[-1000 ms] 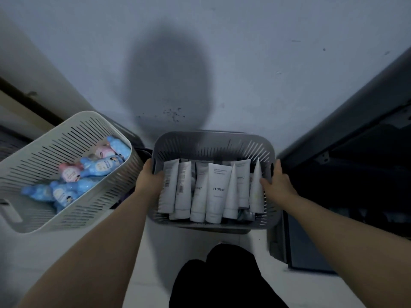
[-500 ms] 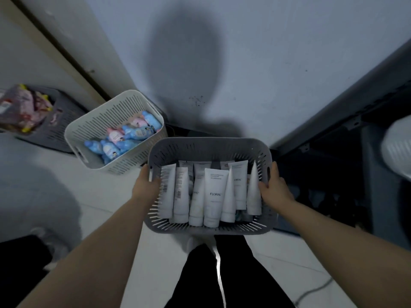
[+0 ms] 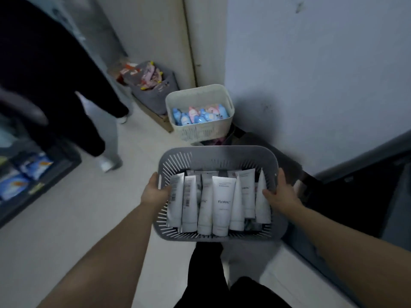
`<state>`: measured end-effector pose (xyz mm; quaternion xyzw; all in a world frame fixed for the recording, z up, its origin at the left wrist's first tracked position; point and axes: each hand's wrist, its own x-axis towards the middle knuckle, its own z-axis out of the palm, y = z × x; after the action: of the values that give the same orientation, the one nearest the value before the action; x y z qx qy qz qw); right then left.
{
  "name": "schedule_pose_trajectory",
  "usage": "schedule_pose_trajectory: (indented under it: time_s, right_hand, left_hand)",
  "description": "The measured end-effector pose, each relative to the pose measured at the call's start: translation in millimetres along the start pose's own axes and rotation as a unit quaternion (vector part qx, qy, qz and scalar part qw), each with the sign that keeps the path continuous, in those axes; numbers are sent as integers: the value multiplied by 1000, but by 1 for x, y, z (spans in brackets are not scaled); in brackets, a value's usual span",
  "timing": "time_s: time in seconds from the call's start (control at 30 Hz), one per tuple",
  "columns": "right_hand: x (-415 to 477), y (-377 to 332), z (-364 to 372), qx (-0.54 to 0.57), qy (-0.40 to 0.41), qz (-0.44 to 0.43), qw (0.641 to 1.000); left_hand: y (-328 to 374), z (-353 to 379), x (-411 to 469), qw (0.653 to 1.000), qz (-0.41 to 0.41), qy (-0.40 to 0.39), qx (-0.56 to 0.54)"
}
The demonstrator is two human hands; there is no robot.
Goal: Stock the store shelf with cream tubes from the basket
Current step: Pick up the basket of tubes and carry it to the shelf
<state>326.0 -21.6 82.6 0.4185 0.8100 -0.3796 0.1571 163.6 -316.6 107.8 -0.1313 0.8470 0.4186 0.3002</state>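
Note:
I carry a grey slotted basket (image 3: 219,155) in front of me, off the floor. Several white cream tubes (image 3: 222,204) marked FLORAL lie side by side in it, caps toward me. My left hand (image 3: 154,191) grips the basket's left rim, thumb over the edge. My right hand (image 3: 281,193) grips the right rim the same way. A dark low shelf unit (image 3: 360,196) runs along the right side.
A white basket (image 3: 200,95) of blue and pink bottles stands on the floor by the wall ahead. Behind it sits a grey basket (image 3: 155,96) of colourful packets. A person in dark clothes (image 3: 66,92) stands at the left. A low shelf with blue packets (image 3: 26,172) is at the far left.
The basket has been lifted and carried back from the wall as my view turned left. The white basket now lies farther ahead, and a person and left shelf have come into view.

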Motion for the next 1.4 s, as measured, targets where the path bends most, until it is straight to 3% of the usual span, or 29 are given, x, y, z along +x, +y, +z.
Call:
schedule_pose_trajectory:
  time_s: [0.3,0.43,0.67,1.07,1.4]
  right_hand:
    - [-89,-68,58,-120,-96,-182,971]
    - [-147,-100,114,-164,-145,-284,933]
    - [-282,-137,250,-239,-236,-377,863]
    - [-567,-160,507,-367,-370,-518,679]
    - [-794,-157,682,-422,-460,-606,493]
  left_hand:
    - [-125,-74,-171,961,-63,174,-205]
    - [-204,-110,-236,920,-105,248,-285]
    - [-366,-165,-350,835,-174,352,-385]
    - [-662,-222,-553,654,-307,517,-459]
    - [-766,-254,-694,460,-378,623,-508]
